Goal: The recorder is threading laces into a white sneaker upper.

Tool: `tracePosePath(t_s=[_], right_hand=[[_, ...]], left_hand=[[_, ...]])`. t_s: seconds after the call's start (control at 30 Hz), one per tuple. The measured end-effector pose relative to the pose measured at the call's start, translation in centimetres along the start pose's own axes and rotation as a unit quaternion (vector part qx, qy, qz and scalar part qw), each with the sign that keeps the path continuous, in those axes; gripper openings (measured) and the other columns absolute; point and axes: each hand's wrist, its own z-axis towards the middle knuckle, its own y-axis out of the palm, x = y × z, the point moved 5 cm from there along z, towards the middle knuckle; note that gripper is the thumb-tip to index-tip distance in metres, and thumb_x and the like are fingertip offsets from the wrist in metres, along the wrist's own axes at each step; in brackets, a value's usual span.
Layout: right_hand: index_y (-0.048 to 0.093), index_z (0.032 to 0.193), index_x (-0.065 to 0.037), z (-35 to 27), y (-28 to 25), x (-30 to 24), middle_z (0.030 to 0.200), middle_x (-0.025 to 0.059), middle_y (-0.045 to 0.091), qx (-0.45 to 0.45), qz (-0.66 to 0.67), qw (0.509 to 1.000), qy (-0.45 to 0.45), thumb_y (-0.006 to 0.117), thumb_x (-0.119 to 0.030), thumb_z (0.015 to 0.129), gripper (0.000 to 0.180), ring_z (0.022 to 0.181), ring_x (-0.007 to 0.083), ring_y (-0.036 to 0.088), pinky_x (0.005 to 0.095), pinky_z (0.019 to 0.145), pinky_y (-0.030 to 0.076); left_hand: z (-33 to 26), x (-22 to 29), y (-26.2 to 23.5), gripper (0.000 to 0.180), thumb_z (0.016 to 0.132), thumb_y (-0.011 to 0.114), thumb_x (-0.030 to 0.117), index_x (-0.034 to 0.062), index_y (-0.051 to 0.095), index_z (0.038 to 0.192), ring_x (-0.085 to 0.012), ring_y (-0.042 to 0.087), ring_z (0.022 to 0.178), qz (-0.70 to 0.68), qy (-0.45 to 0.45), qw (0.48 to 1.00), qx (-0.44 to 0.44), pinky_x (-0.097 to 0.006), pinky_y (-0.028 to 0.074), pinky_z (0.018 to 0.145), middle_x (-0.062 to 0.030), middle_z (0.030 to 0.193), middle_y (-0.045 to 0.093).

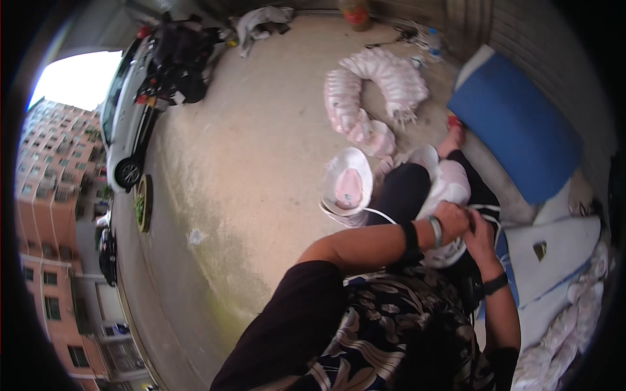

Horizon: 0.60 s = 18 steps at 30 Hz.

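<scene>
Over my lap lies a white and pale pink hat (452,184), its soft cloth running up to my fingers and below them. My left hand (451,220) is closed at the hat's cloth, knuckles up. Against it, my right hand (480,236) is closed too, its fingertips meeting the left ones; what they pinch is hidden. A thin white cord (499,225) loops beside the right hand. Left of my knee, an upturned white hat (347,188) with a pink patch inside sits on others, a white strap trailing from it toward my leg.
Ahead on the concrete floor, a long nested stack of pink-white hats (343,98) curves round. At right are a blue mat (515,127), a white sheet (554,251) and more bundled hats (567,326). Motorbikes (179,62) and a silver car (127,140) stand far left.
</scene>
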Motion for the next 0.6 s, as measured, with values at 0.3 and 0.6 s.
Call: tracePosePath(t_s=[0.3,0.6], right_hand=[[0.041,0.123,0.001,-2.1,0.6,1.7,0.075,0.0113,0.061,0.077,-0.049,0.992,0.086,0.071,-0.024,0.069,0.067,0.062,0.0211,0.06,0.0308,0.06,0.048],[0.043,0.117,0.004,-2.0,-0.1,2.0,0.075,0.0142,0.061,0.055,0.049,0.988,0.134,0.066,-0.032,0.075,0.06,0.072,0.0289,0.062,0.0367,0.066,0.049]], left_hand=[[-10.8,-12.5,-10.0,0.007,0.069,0.054,0.009,0.0037,0.053,0.072,-0.0333,0.057,0.066,0.08,-0.162,0.976,0.12,-0.04,0.047,0.056,-0.0141,0.083,0.057],[-32.7,-27.3,-12.1,0.023,0.077,0.054,0.022,0.0017,0.061,0.086,-0.0347,0.057,0.091,0.253,-0.581,0.767,-0.104,-0.044,0.046,0.078,-0.0178,0.096,0.059]])
